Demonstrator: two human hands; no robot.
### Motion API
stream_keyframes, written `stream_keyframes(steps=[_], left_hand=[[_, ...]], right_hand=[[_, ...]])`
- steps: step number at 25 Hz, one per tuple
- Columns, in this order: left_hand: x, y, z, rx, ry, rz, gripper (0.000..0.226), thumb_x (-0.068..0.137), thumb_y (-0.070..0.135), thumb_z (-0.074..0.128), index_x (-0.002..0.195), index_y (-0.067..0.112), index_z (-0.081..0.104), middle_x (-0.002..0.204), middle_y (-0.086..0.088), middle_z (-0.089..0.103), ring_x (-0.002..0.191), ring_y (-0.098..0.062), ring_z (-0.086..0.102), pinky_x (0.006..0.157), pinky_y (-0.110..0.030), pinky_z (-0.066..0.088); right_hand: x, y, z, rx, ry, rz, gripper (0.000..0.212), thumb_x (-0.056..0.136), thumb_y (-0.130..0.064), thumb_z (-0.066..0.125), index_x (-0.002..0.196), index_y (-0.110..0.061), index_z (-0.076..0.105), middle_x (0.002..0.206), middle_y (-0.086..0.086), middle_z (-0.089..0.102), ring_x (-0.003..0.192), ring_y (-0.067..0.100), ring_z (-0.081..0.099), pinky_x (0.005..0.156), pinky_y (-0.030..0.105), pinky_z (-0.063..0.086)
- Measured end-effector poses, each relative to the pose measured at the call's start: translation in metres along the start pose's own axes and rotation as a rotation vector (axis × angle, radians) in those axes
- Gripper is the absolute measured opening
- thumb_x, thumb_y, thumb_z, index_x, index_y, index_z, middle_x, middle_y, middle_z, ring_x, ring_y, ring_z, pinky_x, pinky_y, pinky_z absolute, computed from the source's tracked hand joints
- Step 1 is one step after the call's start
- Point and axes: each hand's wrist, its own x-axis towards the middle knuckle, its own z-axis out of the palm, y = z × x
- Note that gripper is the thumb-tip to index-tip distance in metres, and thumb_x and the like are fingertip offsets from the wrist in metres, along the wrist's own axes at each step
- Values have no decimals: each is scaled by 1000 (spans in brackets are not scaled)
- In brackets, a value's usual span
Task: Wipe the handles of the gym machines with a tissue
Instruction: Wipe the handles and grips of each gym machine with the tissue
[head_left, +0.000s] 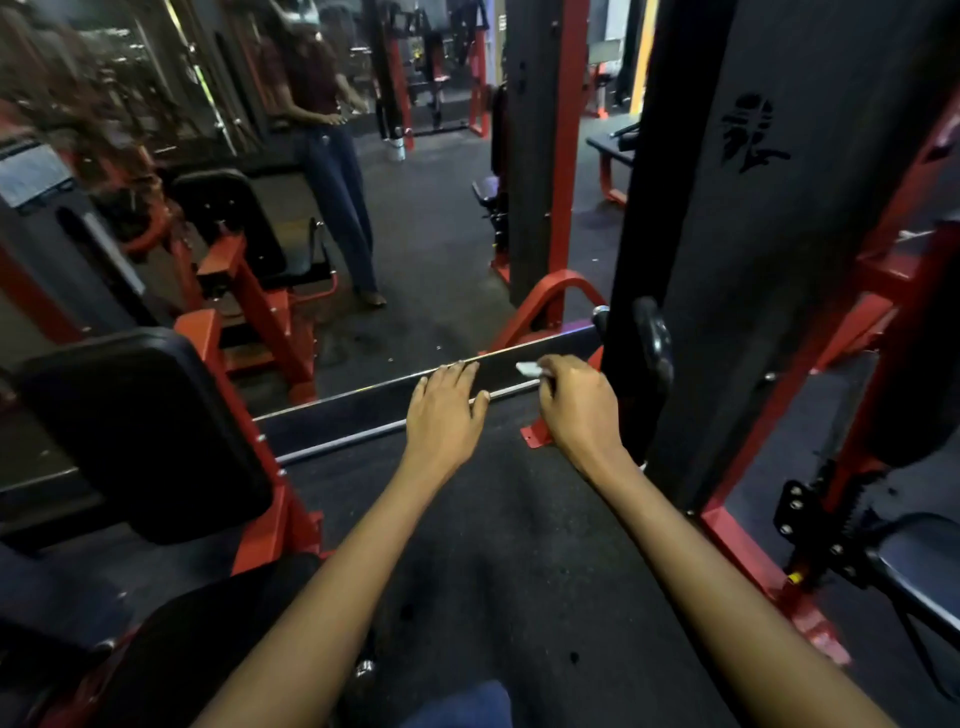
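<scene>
White tissue (529, 368) sat pinched in the right hand (576, 402) at one o'clock; the left hand (448, 410), fingers loosely spread, hovered beside it before a mirror (363, 208).

Single head view, looking forward and down, close over hands (514, 410)

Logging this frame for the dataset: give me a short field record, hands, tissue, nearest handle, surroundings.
left hand: left hand open, fingers spread flat, holding nothing
right hand: right hand curled, pinching the tissue
tissue: small white wad sticking out past the right fingers
nearest handle: black handle on the dark machine column, just right of the right hand; contact cannot be told
surroundings: mirror ahead reflecting a standing person; black pad on a red frame at left; dark floor
</scene>
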Motion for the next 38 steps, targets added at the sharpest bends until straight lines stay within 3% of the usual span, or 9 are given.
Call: stream_keyframes(steps=[6, 9, 14, 16, 19, 27, 34, 38], left_hand=[[-9, -49, 34, 9, -110, -153, 52, 103, 37, 37, 150, 18, 32, 156, -1, 34, 145, -18, 26, 119, -35, 13], [23, -78, 46, -5, -121, -163, 52, 103, 37, 38, 150, 17, 32, 155, -2, 34, 144, -18, 26, 119, -35, 14], [99, -118, 62, -19, -171, -86, 52, 103, 36, 39, 150, 16, 33, 155, -3, 34, 145, -20, 26, 120, -37, 14], [141, -133, 66, -9, -162, -34, 52, 102, 37, 40, 150, 16, 34, 154, -3, 36, 144, -20, 28, 119, -37, 16], [205, -149, 72, 3, -143, 59, 53, 102, 37, 40, 150, 17, 33, 154, -2, 36, 144, -18, 27, 118, -34, 13], [367, -148, 119, -21, -156, 330, 52, 102, 37, 39, 149, 16, 35, 153, -4, 38, 144, -19, 28, 118, -34, 15], [484, -113, 178, -13, -299, 565, 52, 102, 35, 39, 150, 17, 32, 154, -3, 35, 143, -19, 27, 117, -33, 13], [547, -88, 208, -28, -319, 739, 48, 100, 33, 42, 142, 10, 46, 143, -9, 49, 135, -25, 42, 114, -41, 28]], right_hand=[[7, -5, 71, -100, -220, -73, 12, 79, -5, 55, 84, -3, 66, 84, 17, 67, 82, 37, 63, 69, 39, 46], [36, -7, 107, -144, -236, -87, 6, 74, -3, 59, 76, -4, 64, 77, 16, 67, 75, 37, 63, 66, 38, 47], [101, -3, 160, -250, -217, -88, 12, 62, -1, 65, 67, -11, 63, 65, 9, 64, 64, 33, 62, 61, 33, 47], [132, -2, 180, -274, -176, -92, 10, 65, -4, 58, 69, -11, 64, 64, 9, 63, 62, 33, 61, 61, 33, 48], [181, 1, 207, -285, -109, -56, 29, 69, -15, 37, 71, -11, 66, 65, 7, 64, 63, 31, 61, 62, 34, 49], [299, 64, 251, -327, 3, 212, 19, 70, -2, 56, 80, -11, 69, 77, 8, 68, 75, 31, 63, 72, 35, 47], [358, 143, 285, -408, 157, 400, 11, 65, -7, 56, 65, -16, 63, 62, 3, 62, 61, 28, 60, 59, 30, 43], [398, 172, 288, -457, 127, 570, 14, 73, -11, 51, 70, -14, 64, 68, 6, 64, 69, 31, 61, 64, 34, 43]])
